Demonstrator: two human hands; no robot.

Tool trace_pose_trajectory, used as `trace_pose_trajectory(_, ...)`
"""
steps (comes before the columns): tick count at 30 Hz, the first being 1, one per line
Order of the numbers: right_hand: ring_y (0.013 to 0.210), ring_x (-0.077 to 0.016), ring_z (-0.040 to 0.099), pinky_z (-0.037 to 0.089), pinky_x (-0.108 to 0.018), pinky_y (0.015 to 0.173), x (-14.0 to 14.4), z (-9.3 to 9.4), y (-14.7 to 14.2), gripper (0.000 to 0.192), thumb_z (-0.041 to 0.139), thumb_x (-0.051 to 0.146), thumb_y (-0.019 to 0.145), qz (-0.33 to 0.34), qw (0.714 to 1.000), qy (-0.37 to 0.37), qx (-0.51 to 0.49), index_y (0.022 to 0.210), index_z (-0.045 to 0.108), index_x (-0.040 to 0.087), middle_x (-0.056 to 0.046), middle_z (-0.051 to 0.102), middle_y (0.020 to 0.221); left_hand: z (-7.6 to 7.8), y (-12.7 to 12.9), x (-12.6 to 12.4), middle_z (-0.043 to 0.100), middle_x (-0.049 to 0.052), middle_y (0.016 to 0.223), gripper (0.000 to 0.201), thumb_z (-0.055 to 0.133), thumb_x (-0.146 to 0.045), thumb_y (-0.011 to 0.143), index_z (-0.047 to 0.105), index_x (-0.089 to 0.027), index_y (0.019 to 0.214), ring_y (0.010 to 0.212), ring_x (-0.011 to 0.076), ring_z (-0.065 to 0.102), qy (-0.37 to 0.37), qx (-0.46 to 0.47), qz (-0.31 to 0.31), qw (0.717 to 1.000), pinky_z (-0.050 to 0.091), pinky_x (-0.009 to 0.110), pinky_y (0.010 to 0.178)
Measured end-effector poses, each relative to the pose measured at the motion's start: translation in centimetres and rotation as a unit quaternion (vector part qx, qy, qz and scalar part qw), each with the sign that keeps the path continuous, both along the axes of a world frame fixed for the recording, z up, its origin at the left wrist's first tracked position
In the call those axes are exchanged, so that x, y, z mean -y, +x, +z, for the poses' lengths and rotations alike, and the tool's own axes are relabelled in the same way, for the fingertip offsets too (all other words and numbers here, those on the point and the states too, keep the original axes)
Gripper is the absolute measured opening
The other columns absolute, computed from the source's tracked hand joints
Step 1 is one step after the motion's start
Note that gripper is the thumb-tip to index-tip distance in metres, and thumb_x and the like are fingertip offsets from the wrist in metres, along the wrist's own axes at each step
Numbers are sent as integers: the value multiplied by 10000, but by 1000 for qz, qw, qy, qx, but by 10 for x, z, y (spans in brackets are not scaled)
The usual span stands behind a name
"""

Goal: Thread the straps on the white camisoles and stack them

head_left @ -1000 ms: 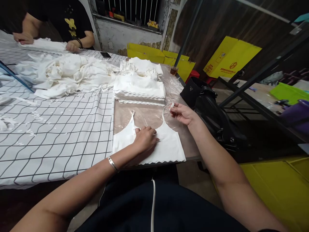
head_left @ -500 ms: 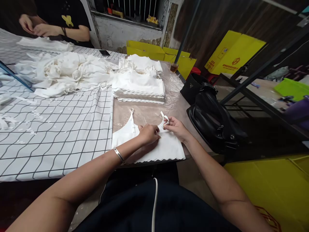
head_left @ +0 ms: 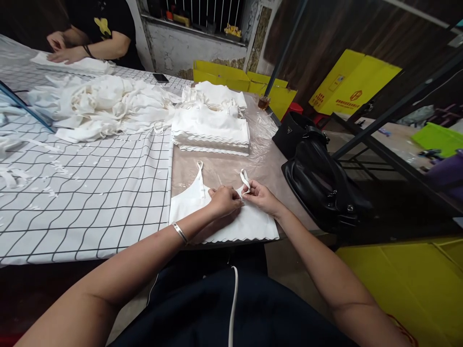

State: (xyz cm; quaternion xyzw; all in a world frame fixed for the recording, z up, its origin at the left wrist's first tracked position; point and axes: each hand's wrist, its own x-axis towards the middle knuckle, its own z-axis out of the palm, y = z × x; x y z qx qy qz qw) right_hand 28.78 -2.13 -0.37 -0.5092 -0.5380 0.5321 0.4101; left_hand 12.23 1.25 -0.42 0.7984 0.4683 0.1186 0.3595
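A white camisole top with a wavy hem lies flat at the table's near edge. Its left strap stands up in a small loop. My right hand pinches the other shoulder strap near its base, and a loop of it rises above the fingers. Close beside it, my left hand is closed at the neckline, its fingertips almost meeting the right ones. What the left fingers grip is mostly hidden, but they press on the top's fabric.
Beyond the top sits a stack of folded white tops. Left of it spreads a heap of white garments on a checked cloth. Black bags lie at the right. Across the table, a co-worker's hands rest on white fabric.
My right hand has moved slightly left and down along the strap, closer to my left hand. The co-worker's hands have lowered onto the white fabric. The view has shifted slightly.
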Motion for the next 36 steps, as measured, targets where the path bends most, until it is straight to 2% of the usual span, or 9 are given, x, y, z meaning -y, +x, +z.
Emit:
trace_pose_trajectory(15,702,-144,524,407,-244,645,-2,0,1,443,817,452,634,4,1000,8,0,802,496,198,14,549,767,2,-1,0,706,30,930,182,674,-342,780,717,-178,715,948,248,605,-14,14,8,1000,279,439,922)
trace_pose_trajectory(29,681,-131,491,376,-234,631,-2,3,3,332,751,368,653,29,999,-3,38,767,493,193,26,525,745,7,0,3,689,19,901,170,672,-282,781,699,-162,665,932,243,616,-29,28,18,999,259,443,933)
trace_pose_trajectory(36,685,-133,468,378,-242,645,-4,6,2,288,694,366,687,63,995,26,74,751,469,198,25,479,741,6,0,4,691,27,902,162,687,-258,783,688,-149,663,961,244,603,-27,36,18,999,246,456,941)
